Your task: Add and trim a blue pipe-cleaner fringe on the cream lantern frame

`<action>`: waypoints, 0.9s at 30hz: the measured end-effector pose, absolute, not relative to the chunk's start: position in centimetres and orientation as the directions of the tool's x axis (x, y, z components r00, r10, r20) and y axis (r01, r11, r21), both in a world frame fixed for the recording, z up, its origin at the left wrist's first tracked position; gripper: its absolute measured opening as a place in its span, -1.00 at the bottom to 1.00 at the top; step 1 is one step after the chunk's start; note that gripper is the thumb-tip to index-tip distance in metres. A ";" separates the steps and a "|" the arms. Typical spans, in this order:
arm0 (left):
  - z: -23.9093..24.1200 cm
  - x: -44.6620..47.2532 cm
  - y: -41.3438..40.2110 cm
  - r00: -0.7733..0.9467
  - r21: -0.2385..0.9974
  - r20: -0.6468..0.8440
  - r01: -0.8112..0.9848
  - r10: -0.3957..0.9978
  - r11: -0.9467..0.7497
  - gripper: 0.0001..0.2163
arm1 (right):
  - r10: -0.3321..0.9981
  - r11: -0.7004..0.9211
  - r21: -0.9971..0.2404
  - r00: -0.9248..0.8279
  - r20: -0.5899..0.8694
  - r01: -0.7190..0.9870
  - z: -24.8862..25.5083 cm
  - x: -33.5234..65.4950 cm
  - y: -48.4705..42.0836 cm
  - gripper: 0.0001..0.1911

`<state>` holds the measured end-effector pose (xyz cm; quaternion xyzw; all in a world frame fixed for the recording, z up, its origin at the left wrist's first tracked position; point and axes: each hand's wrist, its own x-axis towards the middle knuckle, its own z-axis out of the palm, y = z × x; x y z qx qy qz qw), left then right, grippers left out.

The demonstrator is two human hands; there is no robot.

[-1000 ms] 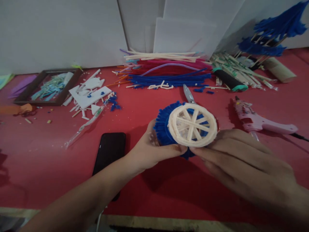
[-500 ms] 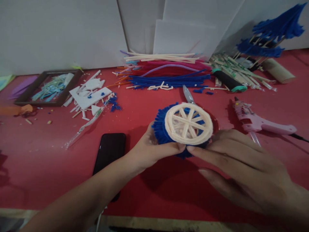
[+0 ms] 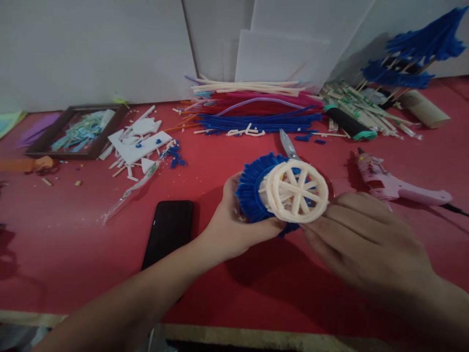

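A pipe-cleaner model is held up over the table: a blue fringed ring (image 3: 252, 186) with a cream spoked wheel (image 3: 298, 191) at its upper end. Short cream sticks show between the two. My left hand (image 3: 238, 215) wraps round the blue part from the left, its thumb lying along the near side below the wheel. My right hand (image 3: 366, 234) is closed at the wheel's lower right rim, with its fingertips partly hidden behind it. Just beyond the model lie scissors (image 3: 288, 144), their handles mostly covered by it.
A pink glue gun (image 3: 399, 183) lies to the right. Bundled pipe cleaners (image 3: 256, 105) are along the back, near a black-and-green handle (image 3: 350, 122). White scraps (image 3: 137, 146), a brown frame (image 3: 32, 146) and a phone (image 3: 168, 232) are on the left. A blue roofed model (image 3: 403, 73) stands back right.
The model has tilted, so the cream wheel now faces further right and more of the blue fringe and sticks shows. My right hand's fingers have closed in at the wheel's rim.
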<state>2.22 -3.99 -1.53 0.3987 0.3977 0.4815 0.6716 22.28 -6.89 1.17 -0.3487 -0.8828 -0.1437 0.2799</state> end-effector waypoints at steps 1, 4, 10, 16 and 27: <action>-1.3 2.2 -4.0 0.240 0.920 -0.164 -0.313 0.957 0.236 -0.23 | 0.546 0.703 0.060 -0.592 0.592 0.709 1.2 22.3 -6.9 -0.74; -0.6 2.0 -3.9 0.262 0.918 -0.206 -0.280 0.943 0.279 -0.25 | 0.528 0.709 0.103 -0.622 0.579 0.697 1.9 22.3 -6.8 -0.72; -0.3 1.6 -3.4 0.203 0.888 -0.303 -0.295 0.931 0.354 -0.33 | 0.484 0.706 0.292 -0.740 0.467 0.645 4.4 21.4 -5.4 -0.59; 0.1 1.6 -3.3 0.174 0.855 -0.340 -0.352 0.924 0.381 -0.32 | 0.480 0.732 0.284 -0.765 0.431 0.619 5.5 21.2 -4.5 -0.61; -0.2 1.2 -3.1 0.224 0.839 -0.336 -0.370 0.915 0.399 -0.22 | 0.380 0.780 0.354 -0.840 0.387 0.516 7.1 21.5 -3.5 -0.53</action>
